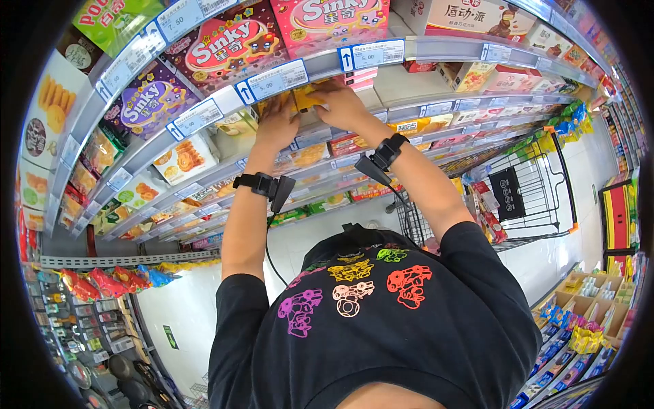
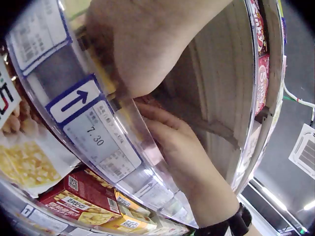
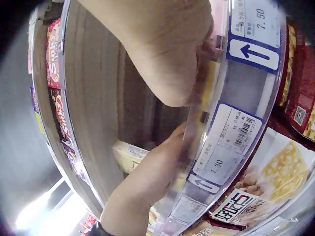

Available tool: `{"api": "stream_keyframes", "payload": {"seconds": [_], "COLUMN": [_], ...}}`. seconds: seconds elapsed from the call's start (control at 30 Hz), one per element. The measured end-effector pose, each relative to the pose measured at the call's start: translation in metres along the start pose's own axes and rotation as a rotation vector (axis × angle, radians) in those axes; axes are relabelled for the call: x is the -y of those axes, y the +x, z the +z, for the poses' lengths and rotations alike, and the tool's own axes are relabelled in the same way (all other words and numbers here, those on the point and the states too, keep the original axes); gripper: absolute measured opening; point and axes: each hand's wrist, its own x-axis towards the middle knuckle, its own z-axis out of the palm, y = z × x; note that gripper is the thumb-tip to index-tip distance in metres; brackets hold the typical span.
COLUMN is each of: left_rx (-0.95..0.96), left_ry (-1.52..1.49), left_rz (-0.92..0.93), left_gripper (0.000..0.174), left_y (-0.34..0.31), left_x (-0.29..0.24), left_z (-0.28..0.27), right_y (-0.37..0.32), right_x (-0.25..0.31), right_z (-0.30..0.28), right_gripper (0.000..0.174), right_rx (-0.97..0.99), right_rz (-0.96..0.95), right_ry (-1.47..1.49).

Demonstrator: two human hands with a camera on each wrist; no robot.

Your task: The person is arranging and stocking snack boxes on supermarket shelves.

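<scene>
Yellow packaging [image 1: 304, 99] lies on a shelf behind the clear front lip, between the two hands. My left hand [image 1: 278, 124] touches its left side with fingers pointing into the shelf; my right hand [image 1: 338, 105] is at its right side, thumb toward the other hand. The left wrist view has my left hand [image 2: 142, 49] large at the top and my right hand [image 2: 170, 135] reaching behind the lip. In the right wrist view, a yellow strip [image 3: 209, 83] shows beside my right hand [image 3: 170, 59], with my left hand [image 3: 152, 172] below. The lip and hands hide the fingertips, so their grip is unclear.
Sinky boxes [image 1: 228, 48] stand on the shelf above, behind price tags [image 1: 272, 80]. A pale yellow box [image 3: 129, 156] stands beside my left hand. Lower shelves hold biscuit packs [image 1: 184, 160]. A shopping cart [image 1: 569, 198] with goods stands at the right.
</scene>
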Motion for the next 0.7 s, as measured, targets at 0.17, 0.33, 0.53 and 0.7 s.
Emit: {"api": "stream_keyframes", "payload": {"seconds": [0.17,0.33,0.53,0.7], "left_rx": [0.008,-0.015,-0.004,0.069], "left_ry": [0.022,0.118,0.012,-0.010], "left_rz": [-0.061,-0.119,-0.021,-0.033], "left_gripper": [0.059,0.062,0.063,0.061], "left_y": [-0.007,0.007,0.034,0.040], "left_x": [-0.015,-0.051,-0.094,-0.104], "left_z": [-0.011,-0.006,0.018,0.022], "right_y": [-0.020,-0.030,-0.020,-0.013], "right_x": [0.000,-0.034,-0.049,-0.043], "right_z": [-0.048,-0.064,-0.060,-0.071], "right_gripper": [0.025,0.037,0.064,0.073], "right_rx": [-0.474,-0.580,0.034,0.277], "right_rz": [0.272,0.418,0.720,0.821], "right_ry": [0.177,-0.003,-0.104,-0.051]}}
